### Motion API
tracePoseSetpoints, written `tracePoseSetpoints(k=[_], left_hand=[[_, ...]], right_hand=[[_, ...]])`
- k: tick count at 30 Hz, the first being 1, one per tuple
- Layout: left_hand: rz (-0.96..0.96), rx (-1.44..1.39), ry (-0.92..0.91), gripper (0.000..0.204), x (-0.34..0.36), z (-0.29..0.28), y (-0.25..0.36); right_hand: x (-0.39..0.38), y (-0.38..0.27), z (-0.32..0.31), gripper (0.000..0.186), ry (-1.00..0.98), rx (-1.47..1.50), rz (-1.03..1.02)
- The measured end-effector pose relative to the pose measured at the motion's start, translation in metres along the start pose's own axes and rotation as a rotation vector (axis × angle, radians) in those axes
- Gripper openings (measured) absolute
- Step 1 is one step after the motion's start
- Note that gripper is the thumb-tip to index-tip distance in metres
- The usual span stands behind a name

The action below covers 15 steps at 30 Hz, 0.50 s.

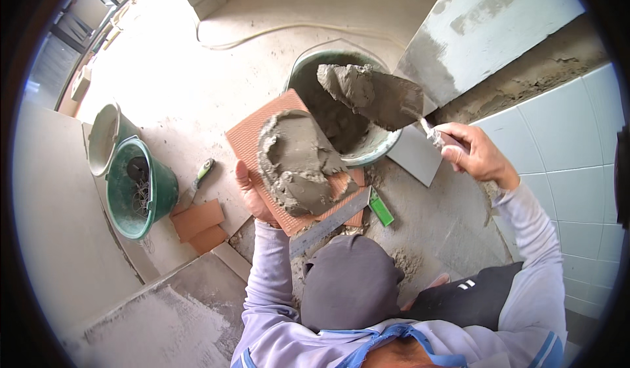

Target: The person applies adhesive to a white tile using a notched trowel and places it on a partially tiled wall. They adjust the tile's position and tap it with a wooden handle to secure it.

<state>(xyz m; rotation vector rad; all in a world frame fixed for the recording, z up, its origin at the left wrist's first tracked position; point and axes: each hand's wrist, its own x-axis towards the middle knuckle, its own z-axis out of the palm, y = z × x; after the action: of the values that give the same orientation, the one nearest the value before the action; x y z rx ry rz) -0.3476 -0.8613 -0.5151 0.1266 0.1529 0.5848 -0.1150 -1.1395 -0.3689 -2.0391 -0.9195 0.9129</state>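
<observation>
Our left hand (254, 194) clasps the tile (247, 135) by its edge; our right hand (481, 154) grips the trowel (401, 102), loaded with mortar (346, 87). The tile's coating looks partly done, middle covered, corners bare; just beyond sits the bucket (382, 147)

Buckets, three: one far green bucket (306, 74), one left green bucket (162, 187), one left pale bucket (104, 126); hands, two: left hand (254, 196), right hand (482, 155); one mortar-coated tile (248, 130). One mortar-loaded trowel (399, 102); one square (332, 225), near; one green-handled tool (206, 169), left; two terracotta pieces (199, 219), left; one cord (282, 28), far.
</observation>
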Motion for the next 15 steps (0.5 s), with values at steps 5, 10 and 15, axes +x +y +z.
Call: tracePoseSetpoints(k=[5, 10, 15], left_hand=[[-0.193, -0.102, -0.182, 0.07, -0.004, 0.06, -0.026], [-0.139, 0.031, -0.23, 0.068, -0.017, 0.094, -0.038], [-0.092, 0.102, -0.228, 0.066, -0.037, 0.095, -0.043]], right_hand=[[-0.024, -0.002, 0.038, 0.047, 0.406, -0.274, -0.48], [-0.014, 0.022, 0.081, 0.046, 0.649, -0.491, -0.676], [-0.019, 0.047, 0.087, 0.047, 0.654, -0.372, -0.744]])
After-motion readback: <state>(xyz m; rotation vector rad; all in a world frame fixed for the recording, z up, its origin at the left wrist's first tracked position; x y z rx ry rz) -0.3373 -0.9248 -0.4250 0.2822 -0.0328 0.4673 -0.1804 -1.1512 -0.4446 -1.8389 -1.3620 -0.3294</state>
